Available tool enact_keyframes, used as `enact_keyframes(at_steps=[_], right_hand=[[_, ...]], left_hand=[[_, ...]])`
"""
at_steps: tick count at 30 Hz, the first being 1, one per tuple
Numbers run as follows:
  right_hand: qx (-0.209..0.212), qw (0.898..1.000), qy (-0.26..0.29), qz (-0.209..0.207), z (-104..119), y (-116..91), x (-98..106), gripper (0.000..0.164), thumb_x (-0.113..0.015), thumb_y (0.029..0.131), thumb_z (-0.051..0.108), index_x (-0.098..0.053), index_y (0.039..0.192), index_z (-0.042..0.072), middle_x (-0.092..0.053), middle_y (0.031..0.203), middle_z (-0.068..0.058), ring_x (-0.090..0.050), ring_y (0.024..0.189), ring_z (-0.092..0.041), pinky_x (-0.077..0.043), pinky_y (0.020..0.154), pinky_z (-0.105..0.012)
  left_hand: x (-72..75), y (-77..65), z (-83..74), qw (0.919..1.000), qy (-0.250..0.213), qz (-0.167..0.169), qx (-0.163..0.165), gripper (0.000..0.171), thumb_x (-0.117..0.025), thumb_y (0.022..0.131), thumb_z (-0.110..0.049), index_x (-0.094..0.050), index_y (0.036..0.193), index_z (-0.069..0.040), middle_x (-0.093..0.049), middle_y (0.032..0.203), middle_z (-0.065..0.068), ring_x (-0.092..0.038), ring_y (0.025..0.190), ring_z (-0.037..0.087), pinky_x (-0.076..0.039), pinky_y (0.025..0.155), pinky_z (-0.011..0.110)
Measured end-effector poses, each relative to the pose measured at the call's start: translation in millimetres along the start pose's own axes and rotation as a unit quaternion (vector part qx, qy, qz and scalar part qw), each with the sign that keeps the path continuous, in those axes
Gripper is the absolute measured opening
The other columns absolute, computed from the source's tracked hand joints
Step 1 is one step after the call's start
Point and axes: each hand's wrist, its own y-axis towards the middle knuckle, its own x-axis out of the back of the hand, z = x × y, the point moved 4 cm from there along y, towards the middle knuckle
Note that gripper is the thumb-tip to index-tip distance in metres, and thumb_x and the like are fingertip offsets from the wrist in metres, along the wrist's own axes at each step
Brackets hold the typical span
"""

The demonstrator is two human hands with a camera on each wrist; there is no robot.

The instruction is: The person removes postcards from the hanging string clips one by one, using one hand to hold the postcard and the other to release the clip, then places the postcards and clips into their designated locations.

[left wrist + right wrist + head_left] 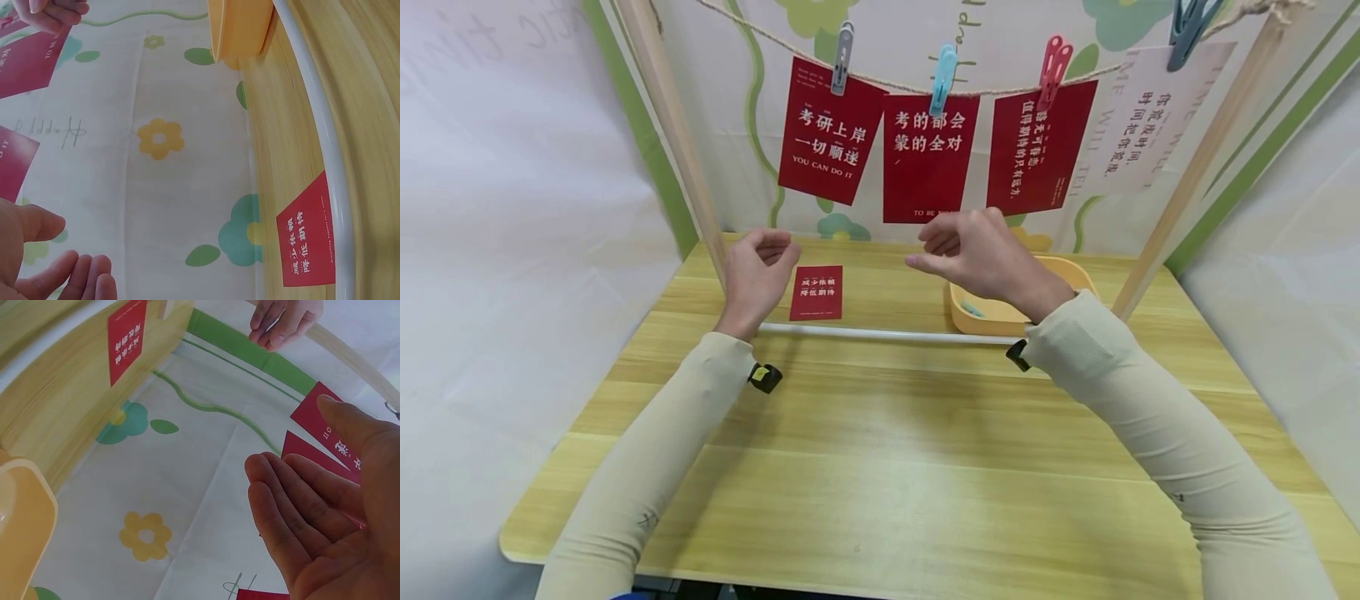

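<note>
My left hand hovers beside a small red card lying on the table, its thumb and fingers apart and nothing between them. In front of the hanging cards, my right hand is raised with relaxed, bent fingers, holding nothing. A twine line carries a red card on a grey clothespin, another red card on a light blue clothespin, and a third red card on a red clothespin. A pale card hangs from a dark blue-grey clothespin at right.
Behind my right hand stands a yellow tray with a light teal clothespin inside. Wooden posts hold up the line at both sides. A white rod crosses the wooden table. A flower-patterned cloth hangs behind.
</note>
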Motion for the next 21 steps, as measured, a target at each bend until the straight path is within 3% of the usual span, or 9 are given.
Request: enact_keyframes(at_steps=[8,21], right_hand=[[0.006,1.000,-0.006,-0.003,6,1,4,0.045,-0.084,0.092,0.033,-0.075,0.125,0.005,-0.080,0.117,-0.013,-0.078,0.100,-0.028,-0.065,0.094,-0.046],[0.030,0.999,-0.009,-0.035,15,5,10,0.042,-0.084,0.092,0.033,-0.077,0.121,0.004,-0.081,0.112,-0.012,-0.079,0.097,-0.027,-0.065,0.093,-0.044]], left_hand=[[0.2,2.7,-3.1,0.9999,0.007,0.001,0.009,0.036,-0.066,0.104,-0.023,-0.066,0.132,-0.001,-0.069,0.133,0.018,-0.067,0.124,0.028,-0.055,0.113,0.037],[-4.7,8.3,-18.7,0.9996,0.024,0.012,-0.006,0.036,-0.066,0.104,-0.028,-0.067,0.131,-0.004,-0.070,0.131,0.013,-0.068,0.122,0.024,-0.056,0.110,0.035]])
